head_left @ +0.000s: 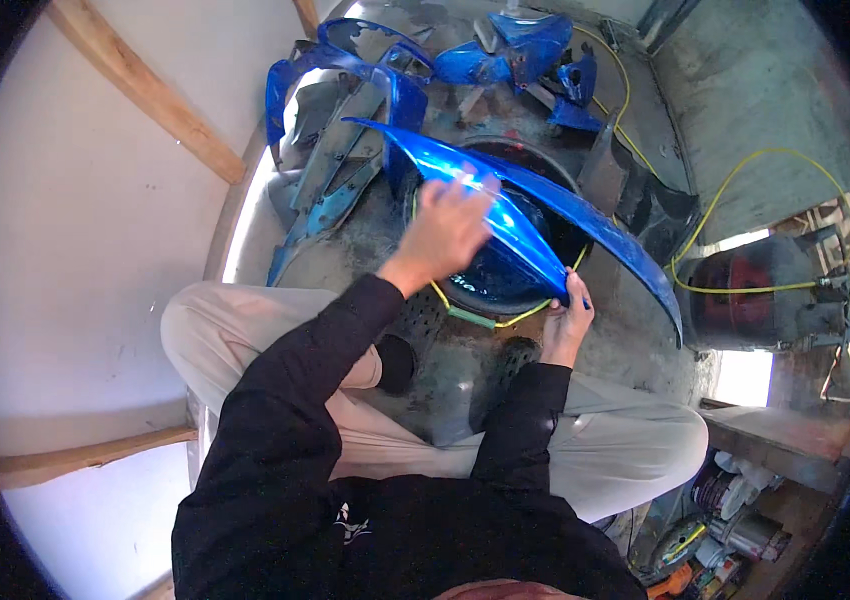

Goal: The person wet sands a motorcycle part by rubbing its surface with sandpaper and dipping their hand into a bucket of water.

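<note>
A long, glossy blue body panel [520, 238] is held slantwise over a round dark tub [493, 300] with liquid in it. My right hand [569, 312] grips the panel's near right tip, thumb on top. Against the panel's upper face rests my left hand [450, 228]; motion smears its fingers, and whether anything is under them is hidden. Behind the panel, a longer curved blue strip [605, 225] crosses the tub and reaches out to the right. The tub's yellow handle with a green grip [471, 318] hangs toward me.
Several blue body panels [525, 50] lie at the far side, with grey pieces [340, 140] at left. A dark cylindrical tank [760, 290] with a yellow hose [745, 160] stands right. Power tools [745, 535] sit at lower right. A white wall [85, 290] bounds the left.
</note>
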A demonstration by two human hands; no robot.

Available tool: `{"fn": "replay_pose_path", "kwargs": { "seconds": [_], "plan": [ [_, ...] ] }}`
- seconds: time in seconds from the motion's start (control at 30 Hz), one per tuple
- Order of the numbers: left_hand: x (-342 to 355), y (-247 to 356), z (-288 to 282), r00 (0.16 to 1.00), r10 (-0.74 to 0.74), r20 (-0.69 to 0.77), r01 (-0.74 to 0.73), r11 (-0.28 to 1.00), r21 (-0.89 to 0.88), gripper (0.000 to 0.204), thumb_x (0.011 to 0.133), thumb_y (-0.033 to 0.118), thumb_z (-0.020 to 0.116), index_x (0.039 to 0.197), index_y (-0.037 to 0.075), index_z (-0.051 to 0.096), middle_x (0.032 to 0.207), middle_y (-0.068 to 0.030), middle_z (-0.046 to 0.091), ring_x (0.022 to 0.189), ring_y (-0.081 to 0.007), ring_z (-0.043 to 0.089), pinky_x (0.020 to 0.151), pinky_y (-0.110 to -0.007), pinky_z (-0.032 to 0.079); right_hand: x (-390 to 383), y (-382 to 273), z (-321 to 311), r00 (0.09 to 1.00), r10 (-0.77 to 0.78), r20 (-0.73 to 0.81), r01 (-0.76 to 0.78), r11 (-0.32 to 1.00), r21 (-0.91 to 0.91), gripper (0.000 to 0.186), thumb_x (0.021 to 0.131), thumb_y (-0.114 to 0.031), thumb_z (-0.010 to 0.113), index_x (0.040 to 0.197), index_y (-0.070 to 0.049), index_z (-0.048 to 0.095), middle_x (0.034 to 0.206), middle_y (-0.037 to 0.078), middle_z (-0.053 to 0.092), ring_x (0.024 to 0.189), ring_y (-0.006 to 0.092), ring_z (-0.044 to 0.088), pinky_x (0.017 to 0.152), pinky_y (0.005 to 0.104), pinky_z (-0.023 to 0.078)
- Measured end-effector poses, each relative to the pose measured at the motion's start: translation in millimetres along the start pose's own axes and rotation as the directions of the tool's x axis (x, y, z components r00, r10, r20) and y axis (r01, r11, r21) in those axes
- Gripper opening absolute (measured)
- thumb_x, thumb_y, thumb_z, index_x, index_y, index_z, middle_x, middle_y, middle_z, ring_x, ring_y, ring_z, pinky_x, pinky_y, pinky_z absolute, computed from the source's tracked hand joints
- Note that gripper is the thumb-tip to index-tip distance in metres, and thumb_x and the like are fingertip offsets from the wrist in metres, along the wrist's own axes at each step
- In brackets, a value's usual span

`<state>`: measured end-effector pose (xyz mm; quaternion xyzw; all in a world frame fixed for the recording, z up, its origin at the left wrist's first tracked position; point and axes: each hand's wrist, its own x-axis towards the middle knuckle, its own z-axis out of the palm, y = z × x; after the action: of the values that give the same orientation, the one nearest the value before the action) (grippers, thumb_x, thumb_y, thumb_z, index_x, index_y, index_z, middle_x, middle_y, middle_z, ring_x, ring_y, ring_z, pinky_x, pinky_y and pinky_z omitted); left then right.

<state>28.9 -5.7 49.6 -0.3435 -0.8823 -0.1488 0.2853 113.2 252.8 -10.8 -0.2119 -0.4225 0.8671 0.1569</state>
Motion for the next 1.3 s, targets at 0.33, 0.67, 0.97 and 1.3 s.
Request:
{"fn": "replay_pose_path", "kwargs": {
  "seconds": [0.33, 0.67, 0.97, 1.3],
  "plan": [
    [-24.3, -63.2, 2.1, 0.837, -0.542, 0.071, 0.501, 0.813, 0.297, 0.047, 0.105, 0.033, 0.052, 0.14, 0.002, 0.057, 0.152, -0.0162, 0.053, 0.142, -0.0375, 0.043, 0.108, -0.058, 0.034, -3.5, -7.1, 8.7, 0.998, 0.026, -0.054, -0.034, 0.99, -0.139, 0.022, 0.094, -0.018, 0.079, 0.108, -0.001, 0.074, 0.097, 0.003, 0.074, 0.077, 0.0066, 0.064, 0.051, 0.0209, 0.042],
    [-15.7, 0.9, 21.2, 0.902, -0.424, 0.074, 0.427, 0.904, -0.024, 0.061, 0.105, 0.036, 0.054, 0.154, 0.001, 0.044, 0.165, -0.0154, 0.04, 0.155, -0.0363, 0.031, 0.119, -0.06, 0.023, -4.4, -6.4, 11.7, 0.997, 0.015, -0.07, -0.021, 0.996, -0.088, 0.016, 0.093, -0.019, 0.08, 0.099, -0.005, 0.075, 0.095, 0.004, 0.074, 0.074, 0.0082, 0.066, 0.048, 0.0213, 0.05],
    [-9.4, 13.0, 9.9, 0.9, -0.358, 0.25, 0.353, 0.933, 0.064, 0.057, 0.105, 0.049, 0.052, 0.152, 0.017, 0.051, 0.169, -0.0142, 0.032, 0.158, -0.0443, 0.018, 0.112, -0.073, 0.023, -3.7, -7.0, 15.1, 0.996, 0.008, -0.094, -0.017, 0.995, -0.101, 0.014, 0.093, -0.017, 0.08, 0.096, -0.005, 0.074, 0.093, 0.003, 0.074, 0.073, 0.0083, 0.065, 0.047, 0.0216, 0.049],
    [-10.6, 13.4, 20.4, 0.933, -0.222, 0.284, 0.238, 0.971, -0.023, 0.063, 0.104, 0.052, 0.052, 0.157, 0.02, 0.046, 0.17, -0.0102, 0.031, 0.159, -0.0441, 0.015, 0.114, -0.074, 0.02, -5.3, -7.9, 17.2, 0.996, -0.002, -0.091, -0.009, 0.992, -0.123, 0.016, 0.094, -0.019, 0.079, 0.098, -0.004, 0.074, 0.093, 0.004, 0.074, 0.075, 0.0089, 0.066, 0.049, 0.0226, 0.049]
  ]
}}
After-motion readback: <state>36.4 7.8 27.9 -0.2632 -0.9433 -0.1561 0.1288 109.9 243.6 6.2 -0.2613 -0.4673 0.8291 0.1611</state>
